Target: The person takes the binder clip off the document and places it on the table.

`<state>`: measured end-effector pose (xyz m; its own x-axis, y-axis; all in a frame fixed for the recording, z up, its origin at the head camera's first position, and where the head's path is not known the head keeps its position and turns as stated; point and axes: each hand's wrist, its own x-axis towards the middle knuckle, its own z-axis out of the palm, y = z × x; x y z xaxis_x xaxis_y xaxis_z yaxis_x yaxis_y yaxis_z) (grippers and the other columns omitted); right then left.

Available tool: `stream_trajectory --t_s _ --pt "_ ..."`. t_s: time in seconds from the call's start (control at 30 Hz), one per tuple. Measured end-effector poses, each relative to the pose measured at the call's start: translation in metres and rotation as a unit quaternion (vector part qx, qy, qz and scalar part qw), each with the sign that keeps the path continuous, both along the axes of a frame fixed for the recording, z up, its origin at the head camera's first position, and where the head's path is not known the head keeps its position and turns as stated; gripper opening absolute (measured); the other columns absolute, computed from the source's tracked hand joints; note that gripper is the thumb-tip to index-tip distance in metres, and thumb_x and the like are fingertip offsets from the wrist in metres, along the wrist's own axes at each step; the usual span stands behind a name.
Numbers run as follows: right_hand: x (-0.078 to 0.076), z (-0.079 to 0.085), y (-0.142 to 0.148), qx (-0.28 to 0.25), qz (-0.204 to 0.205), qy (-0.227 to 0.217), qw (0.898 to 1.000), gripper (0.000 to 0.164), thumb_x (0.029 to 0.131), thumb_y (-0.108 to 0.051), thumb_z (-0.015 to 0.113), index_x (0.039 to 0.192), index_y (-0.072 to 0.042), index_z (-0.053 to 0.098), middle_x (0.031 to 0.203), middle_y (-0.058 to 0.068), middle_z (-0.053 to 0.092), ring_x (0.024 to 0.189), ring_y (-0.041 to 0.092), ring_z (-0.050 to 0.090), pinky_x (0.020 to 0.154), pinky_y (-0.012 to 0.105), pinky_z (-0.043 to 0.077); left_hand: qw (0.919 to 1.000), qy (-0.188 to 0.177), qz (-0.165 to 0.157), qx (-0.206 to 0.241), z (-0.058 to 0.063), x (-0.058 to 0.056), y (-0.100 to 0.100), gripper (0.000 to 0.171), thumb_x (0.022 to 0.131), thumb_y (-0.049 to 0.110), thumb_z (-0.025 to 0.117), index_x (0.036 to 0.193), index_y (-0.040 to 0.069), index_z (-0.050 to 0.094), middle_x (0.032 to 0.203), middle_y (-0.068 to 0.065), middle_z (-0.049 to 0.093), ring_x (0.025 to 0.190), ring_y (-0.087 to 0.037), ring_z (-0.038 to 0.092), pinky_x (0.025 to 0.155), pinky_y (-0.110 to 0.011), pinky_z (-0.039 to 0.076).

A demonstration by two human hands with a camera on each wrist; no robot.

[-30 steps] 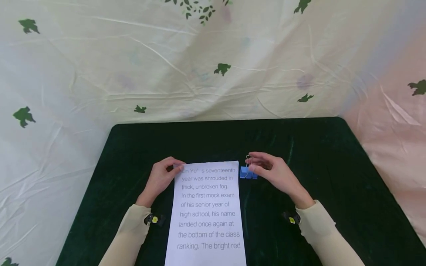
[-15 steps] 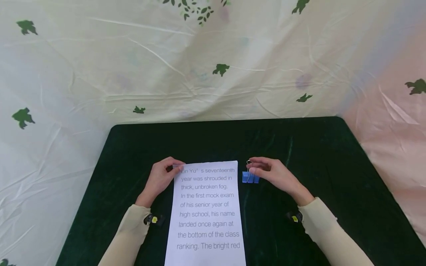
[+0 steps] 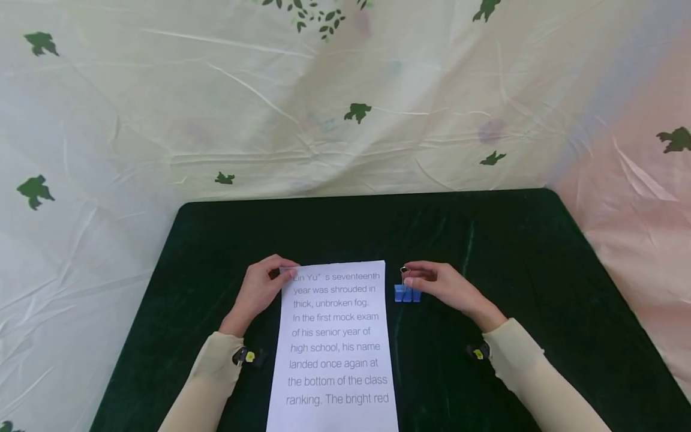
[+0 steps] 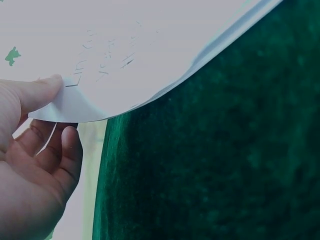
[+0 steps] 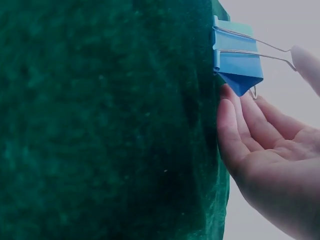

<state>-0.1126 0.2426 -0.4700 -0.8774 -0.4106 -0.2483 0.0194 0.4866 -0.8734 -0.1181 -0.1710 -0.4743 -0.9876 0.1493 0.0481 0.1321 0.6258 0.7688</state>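
Note:
White paper [image 3: 337, 342] printed with large grey text stretches toward the viewer in the head view. My left hand [image 3: 261, 292] pinches its upper left corner, thumb on top and fingers beneath, as the left wrist view also shows. Right of the paper, a blue binder clip [image 3: 407, 293] hangs from my right hand [image 3: 450, 292], with a gap between clip and sheet. In the right wrist view the thumb presses one wire handle of the binder clip [image 5: 239, 52], and the fingers curl behind the other handle, which is mostly hidden.
A dark green cloth-covered table [image 3: 518, 252] lies under both hands. Behind it hangs a pale curtain [image 3: 259, 120] with green bird and leaf prints. Each forearm has a small dark wrist camera at the cuff.
My right hand has lowered the binder clip toward the viewer and slightly right, widening its gap from the paper. My left hand keeps its pinch on the corner.

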Motion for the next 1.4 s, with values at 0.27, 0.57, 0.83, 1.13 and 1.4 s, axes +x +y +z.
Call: stream_trajectory --t_s 0.27,0.57,0.83,1.13,1.4 --pt "-0.002 -0.001 0.003 0.018 0.0 -0.004 1.0 0.06 0.102 -0.039 0.066 0.148 -0.004 0.052 0.128 0.011 0.066 0.115 0.026 0.062 0.099 0.048 0.049 1.0 -0.005 -0.001 0.003 0.002 -0.002 0.001 0.016 0.1 0.017 0.07 0.114 0.014 0.077 0.1 -0.001 0.07 0.085 -0.02 0.059 0.075 -0.035 0.048" --pt "-0.007 0.0 0.003 0.038 0.005 -0.007 0.999 0.065 0.101 -0.042 0.067 0.148 -0.001 0.052 0.133 0.014 0.065 0.117 0.027 0.063 0.103 0.054 0.048 0.9997 -0.02 -0.005 0.013 0.002 -0.007 0.002 0.017 0.101 0.018 0.069 0.115 0.012 0.077 0.102 -0.003 0.071 0.087 -0.022 0.06 0.075 -0.036 0.048" --pt "-0.009 -0.001 0.001 0.046 0.005 0.001 0.999 0.069 0.099 -0.043 0.07 0.148 0.0 0.051 0.125 0.011 0.066 0.107 0.023 0.062 0.098 0.048 0.05 0.9993 -0.035 0.006 0.006 0.0 -0.008 0.003 0.018 0.101 0.018 0.069 0.116 0.011 0.076 0.106 -0.006 0.072 0.088 -0.023 0.059 0.076 -0.037 0.048" --pt "-0.001 0.002 0.002 0.058 -0.001 0.006 0.998 0.071 0.098 -0.046 0.07 0.15 -0.002 0.05 0.13 0.013 0.063 0.111 0.025 0.06 0.098 0.047 0.05 0.9988 -0.046 0.016 -0.012 -0.003 -0.007 0.005 0.019 0.102 0.018 0.068 0.118 0.011 0.074 0.109 -0.009 0.072 0.088 -0.023 0.06 0.076 -0.036 0.049" --pt "0.01 0.007 0.009 0.075 -0.013 0.054 0.996 0.068 0.101 -0.047 0.065 0.15 -0.004 0.049 0.146 0.019 0.055 0.132 0.036 0.054 0.105 0.056 0.046 0.9986 -0.031 0.012 -0.04 -0.005 -0.01 0.008 0.017 0.101 0.017 0.069 0.115 0.01 0.076 0.116 -0.009 0.068 0.099 -0.027 0.058 0.086 -0.042 0.049"
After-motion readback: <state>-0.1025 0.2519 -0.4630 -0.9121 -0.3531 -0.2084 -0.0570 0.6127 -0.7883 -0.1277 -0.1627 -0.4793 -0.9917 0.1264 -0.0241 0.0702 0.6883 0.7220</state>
